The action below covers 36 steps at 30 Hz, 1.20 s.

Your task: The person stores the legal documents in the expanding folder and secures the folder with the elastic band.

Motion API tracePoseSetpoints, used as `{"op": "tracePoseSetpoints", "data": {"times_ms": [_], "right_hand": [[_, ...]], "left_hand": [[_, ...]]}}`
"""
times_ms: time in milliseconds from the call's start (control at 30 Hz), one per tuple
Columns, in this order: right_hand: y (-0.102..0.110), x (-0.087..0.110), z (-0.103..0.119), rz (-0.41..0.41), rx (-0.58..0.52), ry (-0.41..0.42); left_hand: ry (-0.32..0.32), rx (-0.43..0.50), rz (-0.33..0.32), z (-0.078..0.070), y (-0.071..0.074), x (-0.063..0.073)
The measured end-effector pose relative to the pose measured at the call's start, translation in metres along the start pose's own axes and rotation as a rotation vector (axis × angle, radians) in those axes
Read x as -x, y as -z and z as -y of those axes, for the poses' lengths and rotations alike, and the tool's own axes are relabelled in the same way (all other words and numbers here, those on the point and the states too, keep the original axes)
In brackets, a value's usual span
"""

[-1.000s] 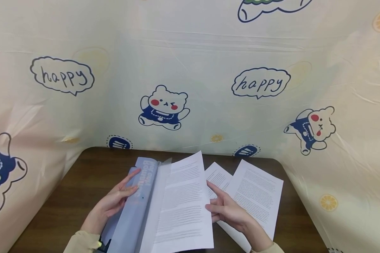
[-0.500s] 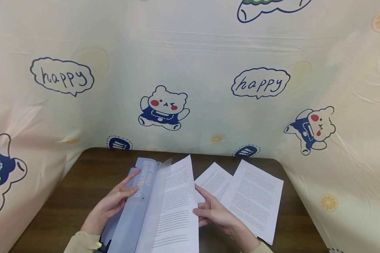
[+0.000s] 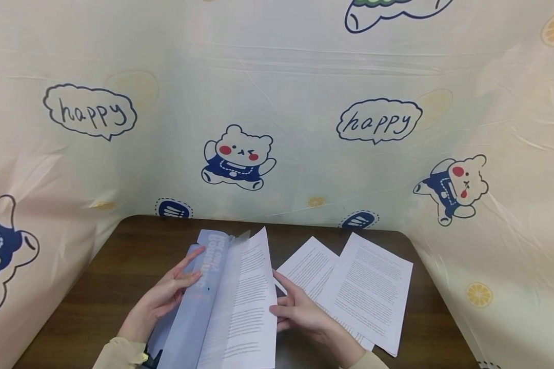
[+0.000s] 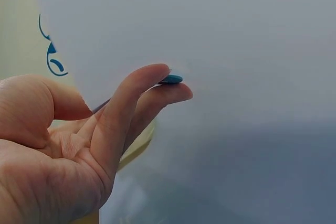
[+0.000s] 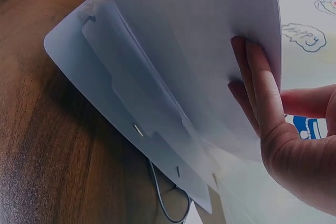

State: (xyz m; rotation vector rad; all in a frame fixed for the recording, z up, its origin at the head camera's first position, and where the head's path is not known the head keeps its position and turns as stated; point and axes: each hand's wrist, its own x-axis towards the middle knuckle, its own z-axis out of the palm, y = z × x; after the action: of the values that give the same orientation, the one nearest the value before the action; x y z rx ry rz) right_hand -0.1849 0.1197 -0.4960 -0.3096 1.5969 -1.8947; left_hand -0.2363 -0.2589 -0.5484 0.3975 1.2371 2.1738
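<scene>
On the table's left half, a light blue folder (image 3: 194, 307) with pale lettering stands partly opened. My left hand (image 3: 163, 294) grips its raised cover, thumb and index finger lying across the outside. In the left wrist view, a small teal tip (image 4: 172, 79) shows at that hand's fingertips. Printed paper (image 3: 254, 302) slants inside the folder, its left part covered by a translucent sheet (image 3: 219, 312). My right hand (image 3: 304, 312) pinches the paper's right edge; in the right wrist view, straight fingers (image 5: 265, 87) lie along one face and the thumb is on the other side.
To the right, several printed sheets (image 3: 369, 287) lie overlapping on the brown wooden table (image 3: 97, 277). A cartoon-printed curtain (image 3: 304, 102) hangs right behind the table's far edge. A thin dark cord (image 5: 157, 192) loops beside the folder in the right wrist view.
My right hand has moved left, carrying the paper's edge toward the folder, so the page looks narrower and more of the loose sheets shows. The left hand and folder keep their place.
</scene>
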Motion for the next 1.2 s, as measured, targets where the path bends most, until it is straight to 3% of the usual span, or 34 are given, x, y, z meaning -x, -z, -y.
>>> {"op": "tracePoseSetpoints", "data": {"times_ms": [400, 733, 1200], "right_hand": [[-0.005, -0.007, -0.006, -0.028, 0.022, -0.018], [0.003, -0.002, -0.004, -0.052, 0.035, -0.029], [-0.006, -0.007, -0.004, -0.046, 0.101, -0.035]], "left_hand": [[0.011, -0.026, -0.008, -0.001, -0.002, 0.001], [0.004, -0.019, -0.020, 0.000, -0.003, -0.002], [0.006, -0.169, -0.124, 0.001, -0.012, -0.004]]}}
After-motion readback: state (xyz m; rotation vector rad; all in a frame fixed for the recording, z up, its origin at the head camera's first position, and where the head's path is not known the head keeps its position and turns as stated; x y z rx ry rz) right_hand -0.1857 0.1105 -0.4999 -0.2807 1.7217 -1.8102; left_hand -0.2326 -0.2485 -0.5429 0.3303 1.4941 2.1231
